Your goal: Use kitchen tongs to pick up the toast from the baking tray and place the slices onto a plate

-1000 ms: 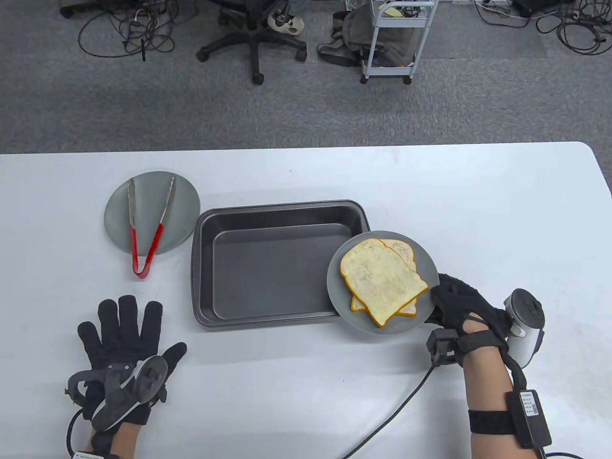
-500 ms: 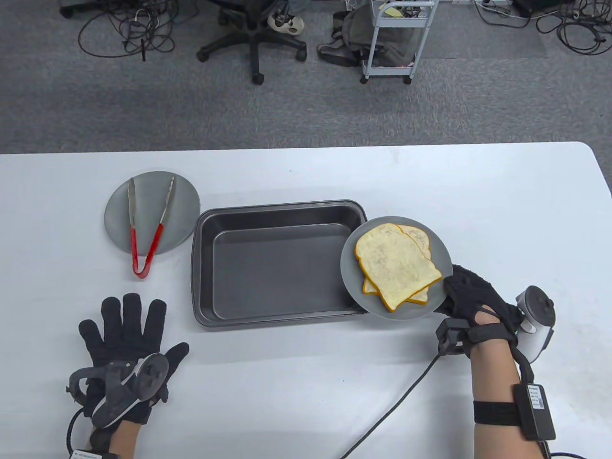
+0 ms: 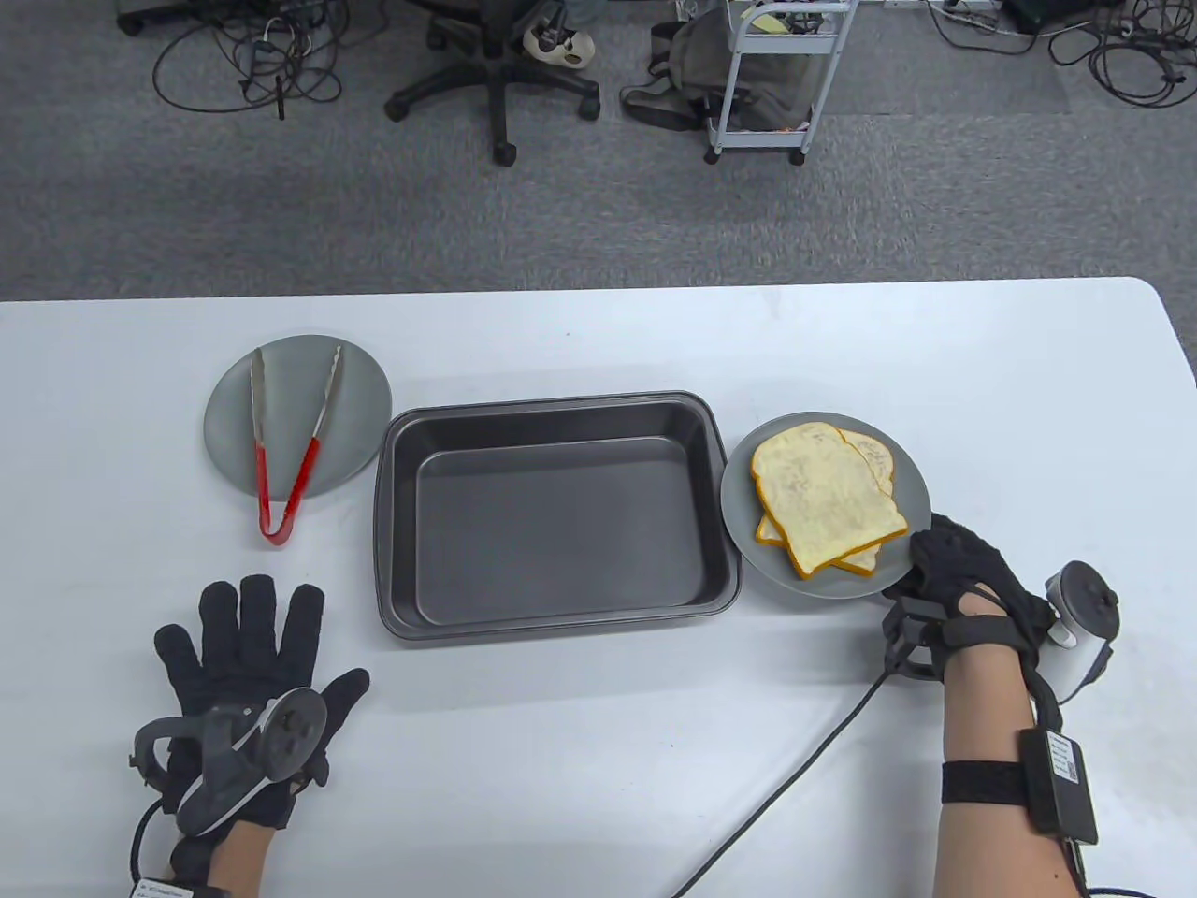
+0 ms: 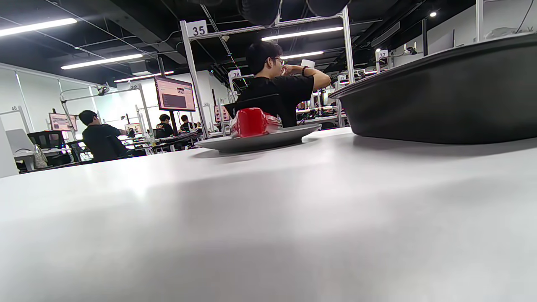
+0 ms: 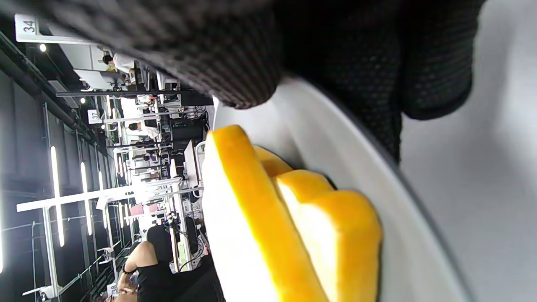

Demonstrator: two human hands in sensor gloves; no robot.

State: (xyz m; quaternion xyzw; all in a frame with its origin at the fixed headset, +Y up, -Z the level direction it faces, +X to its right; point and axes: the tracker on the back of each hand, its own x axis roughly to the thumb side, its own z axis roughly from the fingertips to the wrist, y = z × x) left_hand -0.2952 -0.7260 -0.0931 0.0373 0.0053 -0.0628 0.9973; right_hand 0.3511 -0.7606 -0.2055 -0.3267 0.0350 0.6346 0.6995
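Observation:
Two slices of toast (image 3: 825,491) lie stacked on a grey plate (image 3: 913,482) just right of the empty dark baking tray (image 3: 552,524). My right hand (image 3: 926,557) grips the plate's near right rim. In the right wrist view its thumb (image 5: 209,50) lies on top of the plate rim (image 5: 335,126) beside the yellow toast crusts (image 5: 293,218). Whether the plate touches the table I cannot tell. Red-handled tongs (image 3: 263,477) lie on a second grey plate (image 3: 355,412) left of the tray. My left hand (image 3: 248,645) lies flat on the table with its fingers spread, holding nothing.
In the left wrist view the tongs' red end (image 4: 251,121) sticks over the second plate (image 4: 268,140), and the tray wall (image 4: 440,100) stands to the right. A cable (image 3: 795,795) runs across the table from my right wrist. Chairs and a cart stand beyond the far edge.
My right hand has carried the plate with the toast to the right and farther away, off the tray's near right corner to a spot beside the tray. My left hand stayed in place.

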